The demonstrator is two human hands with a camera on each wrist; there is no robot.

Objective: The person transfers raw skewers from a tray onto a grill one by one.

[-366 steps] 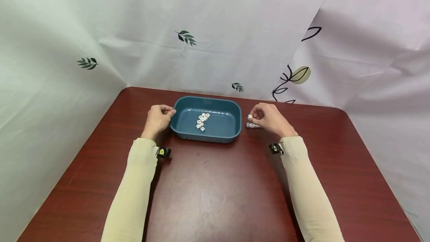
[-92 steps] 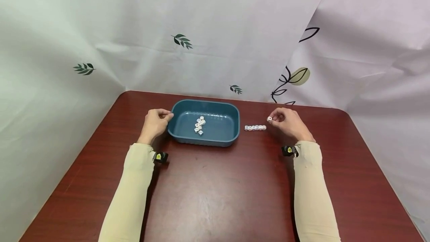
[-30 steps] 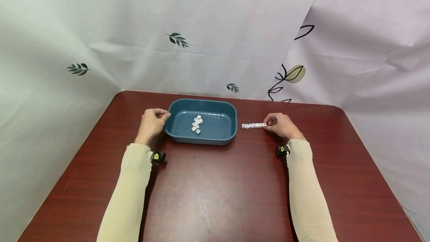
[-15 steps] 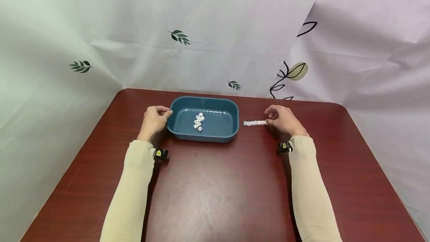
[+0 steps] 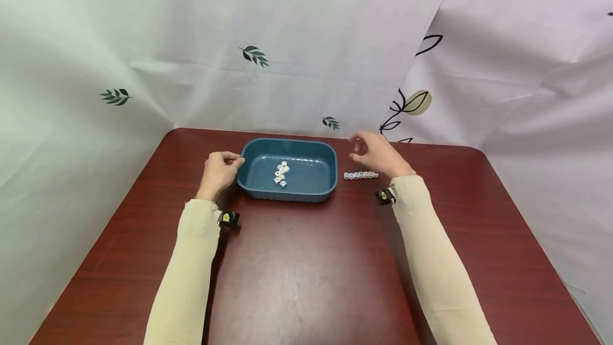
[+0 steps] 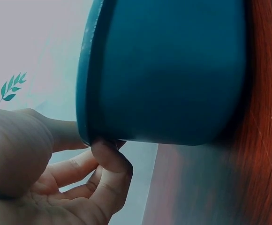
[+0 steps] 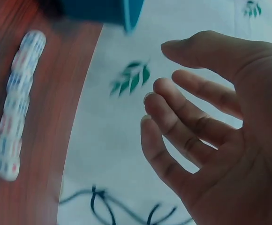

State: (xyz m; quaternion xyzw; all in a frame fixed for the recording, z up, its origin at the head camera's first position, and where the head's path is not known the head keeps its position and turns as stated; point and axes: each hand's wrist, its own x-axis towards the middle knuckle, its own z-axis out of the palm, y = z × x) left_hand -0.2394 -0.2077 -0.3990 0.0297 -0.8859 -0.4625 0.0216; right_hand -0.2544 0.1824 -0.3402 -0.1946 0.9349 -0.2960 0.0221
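Observation:
My left hand (image 5: 221, 172) pinches the left rim of a blue-green rectangular tray (image 5: 249, 187); the left wrist view shows thumb and fingers at the rim of the tray (image 6: 173, 75). Inside the tray lies a small cluster of white dice (image 5: 282, 173), left of its middle. To the tray's right a straight row of several white dice (image 5: 361, 175) rests on the table, side by side. My right hand (image 5: 378, 153) hovers above and behind that row with nothing in it, thumb and fingers apart and loosely bent. In the right wrist view the dice row (image 7: 15, 108) is at the left.
The dark red wooden table (image 5: 297, 270) fills the foreground. Behind it and at both sides hangs a white cloth (image 5: 297, 25) with leaf prints, close to the table's back edge. A small black camera (image 5: 230, 219) is strapped to the left wrist, another (image 5: 384, 196) to the right.
Three seconds ago my right hand held a die; it set that die at the row's right end, let go, and has since moved up and left toward the tray. My left hand stays at the rim.

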